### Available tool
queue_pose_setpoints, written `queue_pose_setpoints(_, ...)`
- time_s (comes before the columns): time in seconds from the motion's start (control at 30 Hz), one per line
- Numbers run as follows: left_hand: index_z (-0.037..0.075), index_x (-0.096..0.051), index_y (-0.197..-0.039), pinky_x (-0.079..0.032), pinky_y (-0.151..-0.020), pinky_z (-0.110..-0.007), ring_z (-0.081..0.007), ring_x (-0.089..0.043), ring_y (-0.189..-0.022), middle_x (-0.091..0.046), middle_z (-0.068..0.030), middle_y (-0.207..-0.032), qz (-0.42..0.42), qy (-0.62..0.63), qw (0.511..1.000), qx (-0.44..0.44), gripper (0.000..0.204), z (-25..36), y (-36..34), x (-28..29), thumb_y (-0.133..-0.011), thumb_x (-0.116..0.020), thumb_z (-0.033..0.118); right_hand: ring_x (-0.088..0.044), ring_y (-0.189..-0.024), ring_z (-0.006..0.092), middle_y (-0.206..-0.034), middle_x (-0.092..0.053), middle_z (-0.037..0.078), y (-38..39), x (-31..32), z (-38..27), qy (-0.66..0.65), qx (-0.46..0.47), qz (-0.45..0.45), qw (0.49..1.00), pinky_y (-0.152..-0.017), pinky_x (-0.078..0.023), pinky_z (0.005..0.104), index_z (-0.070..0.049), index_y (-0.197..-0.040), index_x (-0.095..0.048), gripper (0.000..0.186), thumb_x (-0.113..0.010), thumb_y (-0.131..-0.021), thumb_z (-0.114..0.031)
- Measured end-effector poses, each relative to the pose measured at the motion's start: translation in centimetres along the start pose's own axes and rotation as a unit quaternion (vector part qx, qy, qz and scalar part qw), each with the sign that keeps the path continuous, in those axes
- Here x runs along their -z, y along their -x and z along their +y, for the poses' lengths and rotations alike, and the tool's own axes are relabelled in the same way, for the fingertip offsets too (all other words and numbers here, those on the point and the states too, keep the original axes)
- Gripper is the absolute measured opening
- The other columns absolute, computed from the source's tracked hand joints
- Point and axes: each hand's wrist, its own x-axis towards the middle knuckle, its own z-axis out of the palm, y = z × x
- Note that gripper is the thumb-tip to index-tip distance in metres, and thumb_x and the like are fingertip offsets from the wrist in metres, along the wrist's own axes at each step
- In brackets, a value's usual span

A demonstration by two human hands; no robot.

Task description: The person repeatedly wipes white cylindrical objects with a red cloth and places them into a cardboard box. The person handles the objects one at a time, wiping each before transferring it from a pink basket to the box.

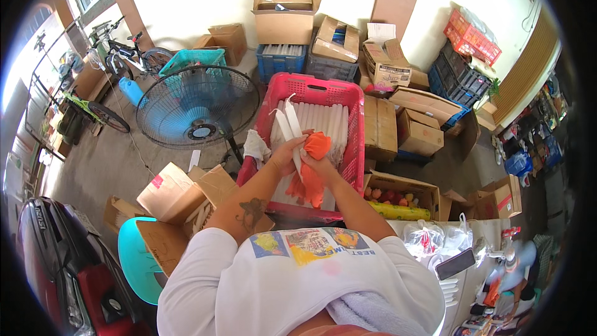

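Observation:
Two white candles point(290, 116) with wicks at their upper ends slant up out of my left hand point(285, 155), whose fingers are closed round them. Beside it, my right hand point(318, 167) grips a bunched orange cloth point(316, 145) that hangs down below the fingers. The cloth lies against the candles' lower part. Both hands are above a pink plastic crate point(356, 124), which holds rows of white candles point(323, 118). A whitish cloth point(255, 147) hangs at the crate's left edge. My fingertips are partly hidden by the cloth.
A large black fan point(199, 127) stands left of the crate. Cardboard boxes point(379, 126) crowd its right side, and blue crates point(281, 63) stand behind it. Near my left elbow are an open carton point(171, 193) and a turquoise chair point(135, 258). A phone point(455, 264) is at lower right.

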Motion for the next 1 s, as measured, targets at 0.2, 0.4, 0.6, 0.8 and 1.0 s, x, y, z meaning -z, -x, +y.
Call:
queue_pose_setpoints(0.2, 0.004, -0.048, -0.126, -0.047, -0.093, -0.04, -0.0225, -0.058, -0.109, -0.06, -0.0121, -0.118, 0.1, -0.032, 0.994, -0.03, 0.038, 0.3, 0.1, 0.7, -0.093, -0.057, 0.019, -0.054, -0.107, 0.0151, -0.118, -0.057, 0.008, 0.7, 3.1, -0.9, 0.169, -0.153, 0.11, 0.967, -0.091, -0.046, 0.0327, -0.007, -0.128, -0.05, 0.061, -0.044, -0.095, -0.057)
queue_pose_setpoints(0.4, 0.007, -0.041, -0.133, -0.052, -0.08, -0.038, -0.0196, -0.059, -0.102, -0.061, -0.0089, -0.11, -0.03, -0.388, 0.911, -0.138, 0.047, -1.1, -1.1, -0.8, -0.09, -0.059, 0.016, -0.06, -0.1, 0.0193, -0.107, -0.062, 0.007, 0.4, 0.9, -6.0, -0.139, -0.094, 0.137, 0.976, -0.091, -0.049, 0.0353, -0.005, -0.118, -0.056, 0.057, -0.052, -0.093, -0.055)
queue_pose_setpoints(0.6, 0.004, -0.047, -0.126, -0.049, -0.062, -0.034, -0.0178, -0.06, -0.072, -0.06, -0.0057, -0.098, -0.116, -0.578, 0.792, -0.16, 0.049, -1.8, -1.5, -2.9, -0.081, -0.065, 0.011, -0.064, -0.088, 0.0184, -0.092, -0.065, 0.007, -5.5, 2.2, -5.9, -0.002, 0.003, 0.173, 0.985, -0.081, -0.052, 0.034, -0.003, -0.107, -0.059, 0.027, -0.064, -0.086, -0.019)
queue_pose_setpoints(0.8, 0.006, -0.055, -0.108, -0.042, -0.049, -0.031, -0.0127, -0.05, -0.056, -0.048, -0.0015, -0.069, -0.049, -0.311, 0.915, 0.251, 0.034, 0.9, 3.1, -2.8, -0.075, -0.062, 0.006, -0.066, -0.084, 0.022, -0.09, -0.065, 0.01, -8.5, 6.5, -3.9, -0.03, -0.059, 0.104, 0.992, -0.076, -0.053, 0.0367, -0.002, -0.106, -0.057, 0.028, -0.068, -0.082, -0.012)
queue_pose_setpoints(1.0, 0.005, -0.054, -0.11, -0.042, -0.051, -0.028, -0.0116, -0.049, -0.059, -0.049, -0.0012, -0.072, -0.086, -0.2, 0.947, 0.235, 0.032, 2.9, 9.5, -1.0, -0.08, -0.063, 0.009, -0.064, -0.09, 0.0236, -0.098, -0.061, 0.008, -9.7, 7.0, -0.1, 0.093, 0.04, 0.219, 0.97, -0.078, -0.052, 0.0371, -0.005, -0.11, -0.054, 0.032, -0.069, -0.083, -0.014)
